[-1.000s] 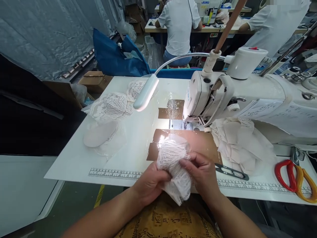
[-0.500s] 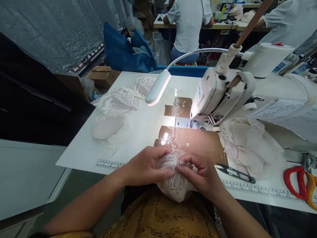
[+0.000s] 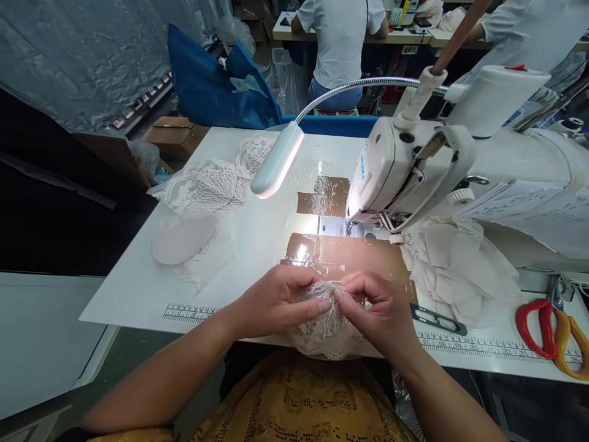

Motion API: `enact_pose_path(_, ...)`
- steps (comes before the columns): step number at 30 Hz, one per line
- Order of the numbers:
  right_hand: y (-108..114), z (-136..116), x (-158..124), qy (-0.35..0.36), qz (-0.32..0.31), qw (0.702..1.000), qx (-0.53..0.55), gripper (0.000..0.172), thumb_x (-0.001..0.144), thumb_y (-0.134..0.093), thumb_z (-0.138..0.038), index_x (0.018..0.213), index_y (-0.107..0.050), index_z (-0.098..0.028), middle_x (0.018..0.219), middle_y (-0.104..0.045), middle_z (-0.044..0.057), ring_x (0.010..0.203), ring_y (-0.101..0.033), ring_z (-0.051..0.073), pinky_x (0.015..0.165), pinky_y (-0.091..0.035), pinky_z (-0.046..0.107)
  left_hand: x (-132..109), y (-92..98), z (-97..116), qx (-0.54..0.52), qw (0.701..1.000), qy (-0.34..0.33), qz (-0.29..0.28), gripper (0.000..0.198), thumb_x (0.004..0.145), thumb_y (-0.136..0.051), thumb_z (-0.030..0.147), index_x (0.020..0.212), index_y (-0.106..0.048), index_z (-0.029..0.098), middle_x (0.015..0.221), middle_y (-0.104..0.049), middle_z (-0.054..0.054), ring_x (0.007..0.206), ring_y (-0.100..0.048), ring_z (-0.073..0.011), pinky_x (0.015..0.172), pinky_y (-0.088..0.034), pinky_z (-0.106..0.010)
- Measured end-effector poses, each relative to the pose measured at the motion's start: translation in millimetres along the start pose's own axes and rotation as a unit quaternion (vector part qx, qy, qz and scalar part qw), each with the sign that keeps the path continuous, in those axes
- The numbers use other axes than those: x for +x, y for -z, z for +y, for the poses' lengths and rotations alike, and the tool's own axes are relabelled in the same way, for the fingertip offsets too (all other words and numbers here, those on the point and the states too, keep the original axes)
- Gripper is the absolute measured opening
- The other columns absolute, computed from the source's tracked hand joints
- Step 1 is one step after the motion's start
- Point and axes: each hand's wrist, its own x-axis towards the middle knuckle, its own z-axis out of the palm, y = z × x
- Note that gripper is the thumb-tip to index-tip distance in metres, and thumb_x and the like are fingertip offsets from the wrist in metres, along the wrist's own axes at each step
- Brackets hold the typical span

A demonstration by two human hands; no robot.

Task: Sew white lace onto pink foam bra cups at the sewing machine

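Observation:
My left hand and my right hand both pinch a white lace piece at the near edge of the white table. The fingertips of the two hands meet on top of the lace, and its scalloped lower edge hangs over the table edge toward my lap. Just beyond my hands lies the brown taped area in front of the needle of the white sewing machine.
A gooseneck lamp shines on the table. Lace pieces and a pale cup lie at the left, a heap of cream pieces at the right. Thread snips and red and orange scissors lie near the right edge. People in white shirts sit behind.
The lace has been drawn down and bunched smaller between my hands. My left hand has turned over onto the top of it, and both hands now pinch it at the table edge.

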Motion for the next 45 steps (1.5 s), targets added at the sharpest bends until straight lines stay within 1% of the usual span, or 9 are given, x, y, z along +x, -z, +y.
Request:
enact_pose_path(9,9,10,2,-0.155,-0.069,0.983,0.071,0.015,0.079,-0.068,-0.029,0.091,-0.069,-0.02,0.072,-0.069,-0.001,0.062,-0.059,0.011,0.056,-0.046,0.021,11,-1.9,-7,-0.04,0.999,-0.015,0.003,0.022,0.091,-0.057,0.029,0.081,-0.064,0.011,0.074,-0.055,-0.002,0.067,-0.05,-0.0106,0.06,-0.04,-0.022)
enact_pose_path(15,15,7,4,-0.173,-0.113,0.968,0.14,0.012,0.079,-0.068,-0.029,0.074,-0.069,-0.018,0.066,-0.064,-0.002,0.058,-0.051,0.007,0.053,-0.04,0.019,11,3.1,-4,-0.098,0.994,0.002,-0.05,0.019,0.088,-0.06,0.029,0.089,-0.067,0.011,0.077,-0.057,-0.002,0.07,-0.052,-0.011,0.061,-0.042,-0.021)
enact_pose_path(22,13,11,7,-0.25,-0.122,0.926,0.256,0.019,0.075,-0.073,-0.035,0.076,-0.068,-0.017,0.064,-0.06,-0.003,0.056,-0.05,0.006,0.052,-0.041,0.018,13,-14.1,-13,-0.277,0.958,0.074,0.019,0.028,0.081,-0.067,0.036,0.071,-0.058,0.012,0.067,-0.052,0.0,0.057,-0.047,-0.0083,0.053,-0.039,-0.02)
enact_pose_path(27,39,19,5,-0.263,-0.057,0.936,0.226,0.031,0.072,-0.074,-0.04,0.095,-0.068,-0.02,0.085,-0.069,0.003,0.077,-0.065,0.015,0.071,-0.053,0.029,-8,25.9,-2,-0.212,0.932,0.113,0.271,0.022,0.079,-0.065,0.036,0.078,-0.057,0.016,0.067,-0.057,0.0,0.058,-0.055,-0.0136,0.054,-0.046,-0.025)
enact_pose_path(31,62,17,6,-0.237,-0.035,0.968,0.069,0.024,0.081,-0.064,-0.041,0.094,-0.067,-0.021,0.088,-0.069,0.003,0.081,-0.063,0.016,0.072,-0.05,0.028,-2,57.5,12,0.227,0.864,-0.027,0.45,0.019,0.084,-0.059,0.027,0.069,-0.057,0.017,0.058,-0.049,0.003,0.055,-0.046,-0.0111,0.053,-0.036,-0.023)
enact_pose_path(34,65,13,16,-0.16,-0.061,0.982,-0.082,0.018,0.087,-0.055,-0.033,0.096,-0.068,-0.023,0.094,-0.069,0.002,0.083,-0.062,0.016,0.07,-0.047,0.027,35,42.9,1,0.516,0.781,-0.142,0.322,0.025,0.088,-0.05,0.021,0.065,-0.056,0.017,0.06,-0.052,-0.001,0.059,-0.046,-0.0148,0.054,-0.034,-0.027)
enact_pose_path(37,60,15,30,-0.104,-0.102,0.965,-0.217,0.022,0.089,-0.049,-0.026,0.098,-0.069,-0.026,0.09,-0.07,0.0,0.08,-0.062,0.017,0.066,-0.044,0.028,77,5.2,-21,0.673,0.716,-0.113,0.145,0.026,0.087,-0.043,0.008,0.066,-0.058,0.015,0.065,-0.057,-0.008,0.064,-0.05,-0.0201,0.056,-0.037,-0.031)
enact_pose_path(41,46,29,39,-0.052,-0.117,0.947,-0.293,0.028,0.09,-0.042,-0.019,0.099,-0.068,-0.023,0.093,-0.07,0.003,0.085,-0.062,0.018,0.068,-0.043,0.027,93,-34.8,-34,0.683,0.715,-0.123,0.085,0.033,0.087,-0.036,0.002,0.07,-0.061,0.013,0.062,-0.055,-0.009,0.059,-0.048,-0.0211,0.053,-0.036,-0.033)
enact_pose_path(45,30,43,37,-0.001,-0.146,0.917,-0.371,0.024,0.087,-0.043,-0.01,0.086,-0.066,-0.019,0.086,-0.065,0.004,0.078,-0.057,0.017,0.065,-0.039,0.026,79,-31.4,-19,0.62,0.774,-0.117,0.06,0.033,0.094,-0.038,0.017,0.072,-0.062,0.012,0.067,-0.057,-0.01,0.064,-0.051,-0.0219,0.057,-0.042,-0.035)
